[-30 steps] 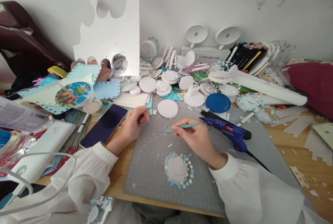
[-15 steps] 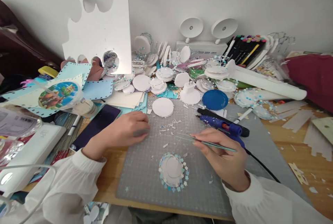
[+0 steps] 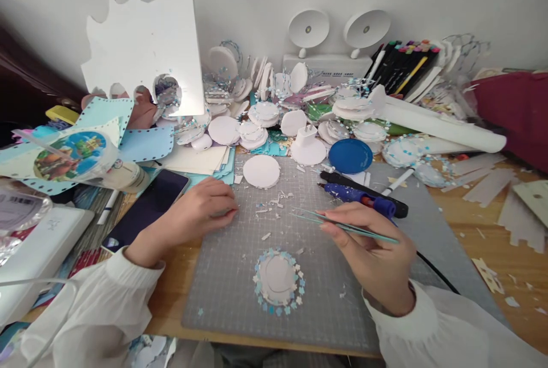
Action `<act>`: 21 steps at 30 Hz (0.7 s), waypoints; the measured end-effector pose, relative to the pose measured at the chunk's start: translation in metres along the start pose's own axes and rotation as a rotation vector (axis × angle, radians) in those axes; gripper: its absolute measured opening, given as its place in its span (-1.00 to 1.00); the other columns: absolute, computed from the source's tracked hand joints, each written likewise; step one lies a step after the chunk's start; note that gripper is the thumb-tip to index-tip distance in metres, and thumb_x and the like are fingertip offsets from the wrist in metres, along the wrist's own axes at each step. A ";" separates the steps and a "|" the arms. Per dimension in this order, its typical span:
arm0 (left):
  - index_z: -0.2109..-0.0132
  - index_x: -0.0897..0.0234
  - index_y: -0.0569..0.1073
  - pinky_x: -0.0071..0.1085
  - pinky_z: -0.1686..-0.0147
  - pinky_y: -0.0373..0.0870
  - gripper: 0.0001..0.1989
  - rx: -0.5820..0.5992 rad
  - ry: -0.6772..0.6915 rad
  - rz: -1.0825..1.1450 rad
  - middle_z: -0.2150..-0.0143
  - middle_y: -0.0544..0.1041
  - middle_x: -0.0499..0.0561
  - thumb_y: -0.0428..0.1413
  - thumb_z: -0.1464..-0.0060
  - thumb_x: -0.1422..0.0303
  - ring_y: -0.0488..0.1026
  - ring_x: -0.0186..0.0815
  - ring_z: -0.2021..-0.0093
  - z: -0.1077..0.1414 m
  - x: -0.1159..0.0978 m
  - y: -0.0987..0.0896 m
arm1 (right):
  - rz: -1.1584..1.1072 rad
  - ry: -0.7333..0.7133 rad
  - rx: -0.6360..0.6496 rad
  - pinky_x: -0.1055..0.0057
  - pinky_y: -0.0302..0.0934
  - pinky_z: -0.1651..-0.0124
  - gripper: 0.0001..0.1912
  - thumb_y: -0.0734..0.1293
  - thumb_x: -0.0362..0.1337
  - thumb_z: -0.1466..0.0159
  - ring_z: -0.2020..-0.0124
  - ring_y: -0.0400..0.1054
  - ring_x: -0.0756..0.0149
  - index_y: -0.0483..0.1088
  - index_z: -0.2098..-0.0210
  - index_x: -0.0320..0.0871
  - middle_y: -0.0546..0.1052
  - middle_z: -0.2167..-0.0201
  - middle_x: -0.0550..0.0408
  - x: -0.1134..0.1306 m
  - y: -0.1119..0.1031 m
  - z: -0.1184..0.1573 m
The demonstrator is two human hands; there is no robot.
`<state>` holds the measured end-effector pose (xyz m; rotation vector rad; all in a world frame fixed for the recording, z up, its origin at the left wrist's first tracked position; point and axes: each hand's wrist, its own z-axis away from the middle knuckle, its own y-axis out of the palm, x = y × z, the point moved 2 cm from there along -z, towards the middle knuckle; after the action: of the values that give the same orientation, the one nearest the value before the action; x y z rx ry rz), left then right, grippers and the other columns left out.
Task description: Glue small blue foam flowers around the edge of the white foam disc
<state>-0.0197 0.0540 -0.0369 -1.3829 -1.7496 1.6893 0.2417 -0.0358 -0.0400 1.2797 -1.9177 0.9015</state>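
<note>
My right hand holds teal tweezers above the grey cutting mat, their tips pointing left and slightly apart. On the mat's left edge rests my left hand, its fingers curled together; whether anything is between them is hidden. A white disc ringed with small blue and white stars lies near the front of the mat, touched by neither hand. White scraps are scattered between the hands. Behind them lies a plain white disc.
A blue glue gun and a blue round lid are at the right. White discs and beaded strands crowd the back. At the left are a phone, a lidded cup and a white box. Markers stand at the back right.
The whole view has shifted, moving most things slightly left. My right hand has moved a little right relative to the mat, with the tweezers still in it. The starred disc stays put on the mat.
</note>
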 end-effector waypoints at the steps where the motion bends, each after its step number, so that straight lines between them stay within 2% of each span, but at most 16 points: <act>1: 0.31 0.25 0.54 -0.35 0.20 0.31 -0.87 -0.073 -0.044 0.038 0.33 0.53 0.03 0.08 -0.14 0.42 0.43 -0.29 0.30 0.001 0.000 -0.002 | 0.002 0.002 -0.006 0.29 0.40 0.35 -0.77 0.41 -0.50 -0.12 0.35 0.47 0.24 0.50 0.30 -0.04 0.59 0.40 0.08 0.000 0.000 0.000; 3: 0.31 0.24 0.54 -0.39 0.22 0.34 -0.89 -0.193 -0.126 0.109 0.32 0.53 0.02 0.11 -0.12 0.39 0.44 -0.29 0.29 0.002 0.001 -0.005 | 0.001 0.012 -0.013 0.29 0.40 0.34 -0.77 0.41 -0.49 -0.12 0.34 0.47 0.24 0.50 0.30 -0.03 0.59 0.40 0.08 -0.001 0.000 0.000; 5: 0.31 0.23 0.54 -0.40 0.23 0.35 -0.89 -0.226 -0.156 0.136 0.32 0.53 0.03 0.12 -0.12 0.37 0.44 -0.29 0.28 0.003 0.002 -0.007 | 0.003 0.021 -0.013 0.29 0.40 0.34 -0.77 0.41 -0.48 -0.13 0.34 0.47 0.24 0.50 0.29 -0.03 0.59 0.39 0.09 -0.002 0.000 0.001; 7: 0.28 0.23 0.54 -0.38 0.22 0.33 -0.89 -0.149 -0.108 0.093 0.30 0.53 0.04 0.11 -0.12 0.37 0.43 -0.28 0.26 0.003 0.001 -0.006 | -0.001 0.032 -0.003 0.30 0.40 0.34 -0.77 0.41 -0.48 -0.13 0.33 0.47 0.24 0.49 0.28 -0.03 0.58 0.39 0.09 -0.003 0.000 0.002; 10: 0.29 0.25 0.54 -0.31 0.20 0.26 -0.85 0.059 0.027 -0.042 0.32 0.52 0.05 0.07 -0.15 0.39 0.41 -0.28 0.30 0.001 0.001 -0.002 | -0.023 0.054 0.016 0.31 0.40 0.33 -0.78 0.40 -0.48 -0.14 0.32 0.47 0.25 0.50 0.29 -0.04 0.58 0.39 0.09 -0.004 0.002 0.002; 12: 0.32 0.26 0.52 -0.29 0.21 0.22 -0.84 0.143 0.081 -0.100 0.35 0.52 0.04 0.05 -0.17 0.39 0.40 -0.27 0.33 0.001 0.000 0.000 | -0.037 0.059 0.021 0.32 0.39 0.32 -0.78 0.40 -0.49 -0.14 0.32 0.47 0.26 0.50 0.29 -0.04 0.58 0.38 0.10 -0.004 0.002 0.003; 21: 0.38 0.26 0.48 -0.31 0.24 0.17 -0.79 0.152 0.126 -0.221 0.39 0.51 0.02 0.02 -0.20 0.44 0.38 -0.29 0.34 0.001 -0.009 0.003 | 0.001 0.052 0.046 0.33 0.36 0.29 -0.81 0.41 -0.48 -0.14 0.32 0.45 0.29 0.49 0.31 -0.06 0.57 0.39 0.10 -0.007 0.005 0.002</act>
<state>-0.0152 0.0462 -0.0364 -1.1578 -1.6039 1.5469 0.2386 -0.0328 -0.0473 1.2695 -1.8668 0.9751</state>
